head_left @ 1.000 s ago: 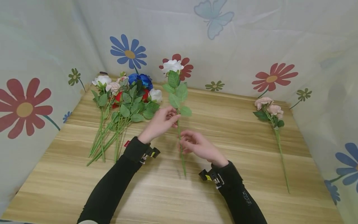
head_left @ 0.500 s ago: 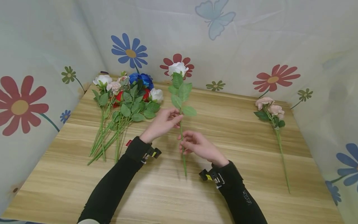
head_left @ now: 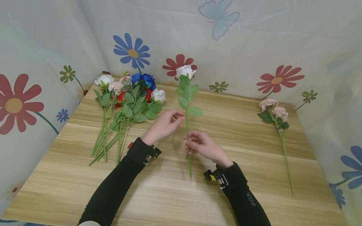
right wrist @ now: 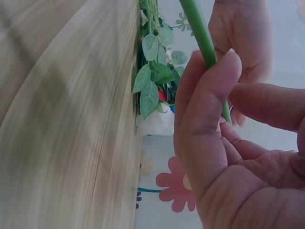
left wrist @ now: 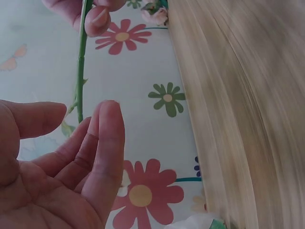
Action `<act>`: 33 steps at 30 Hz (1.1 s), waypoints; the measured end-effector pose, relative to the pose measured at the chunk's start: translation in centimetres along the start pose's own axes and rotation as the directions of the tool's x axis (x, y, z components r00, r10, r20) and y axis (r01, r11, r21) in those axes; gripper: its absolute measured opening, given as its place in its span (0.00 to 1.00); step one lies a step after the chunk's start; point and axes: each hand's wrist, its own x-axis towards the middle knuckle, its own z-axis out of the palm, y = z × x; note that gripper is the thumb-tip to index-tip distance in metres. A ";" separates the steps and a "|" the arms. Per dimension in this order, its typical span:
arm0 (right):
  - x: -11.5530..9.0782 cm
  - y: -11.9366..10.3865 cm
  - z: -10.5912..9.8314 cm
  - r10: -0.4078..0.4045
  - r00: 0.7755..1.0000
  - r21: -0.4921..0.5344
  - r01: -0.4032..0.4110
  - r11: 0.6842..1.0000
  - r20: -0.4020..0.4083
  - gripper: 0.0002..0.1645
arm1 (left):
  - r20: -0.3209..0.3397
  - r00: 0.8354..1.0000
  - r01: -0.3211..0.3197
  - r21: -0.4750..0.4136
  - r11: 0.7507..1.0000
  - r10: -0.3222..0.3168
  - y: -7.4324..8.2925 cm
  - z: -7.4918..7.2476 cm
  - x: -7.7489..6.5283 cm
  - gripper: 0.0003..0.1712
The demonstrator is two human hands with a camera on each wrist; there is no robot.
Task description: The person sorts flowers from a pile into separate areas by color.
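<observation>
A white rose (head_left: 185,72) with green leaves stands nearly upright above the table, its stem (head_left: 187,127) running down past both hands. My right hand (head_left: 207,147) pinches the lower stem between thumb and fingers, as the right wrist view shows of the green stem (right wrist: 202,36). My left hand (head_left: 164,125) is just left of the stem, below the leaves. In the left wrist view the thumb and fingers (left wrist: 110,143) of that hand are apart, with a gap between them and no grip on the stem (left wrist: 81,71).
At the left of the wooden table (head_left: 169,201) lies a pile of artificial flowers, with a blue bloom (head_left: 144,81), red blooms, a white rose (head_left: 159,95) and pale pink ones. A pink flower stem (head_left: 285,157) lies alone at the right. Flower-printed cloth (head_left: 240,47) hangs behind.
The white rose and my right hand have shifted slightly to the right. My left hand, which held the stem below the leaves earlier, has let go of it.
</observation>
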 end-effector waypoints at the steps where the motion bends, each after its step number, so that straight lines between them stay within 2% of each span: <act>1: 0.0 0.0 0.0 0.001 1.000 -0.005 -0.001 1.000 -0.002 0.17 | -0.008 1.000 -0.002 0.025 1.000 0.002 0.1 -0.1 0.0 0.19; 5: 0.1 0.2 -0.2 0.003 1.000 -0.019 -0.003 1.000 -0.006 0.17 | -0.044 0.998 -0.030 0.104 0.994 0.034 0.1 -0.3 -0.3 0.18; 11: -0.5 0.5 -0.9 0.016 0.999 -0.056 -0.017 0.998 -0.029 0.17 | -0.066 0.995 -0.059 0.169 0.984 0.071 -0.2 -0.6 -1.2 0.18; 25: -3.1 1.6 -4.3 0.107 0.990 -0.122 -0.117 0.986 -0.087 0.18 | -0.077 0.996 -0.011 0.284 0.959 0.034 -0.7 -2.2 -2.6 0.15; 33: -5.6 3.0 -6.9 0.156 0.980 -0.152 -0.174 0.973 -0.124 0.15 | -0.086 0.996 0.004 0.328 0.945 0.026 -0.6 -3.0 -3.3 0.15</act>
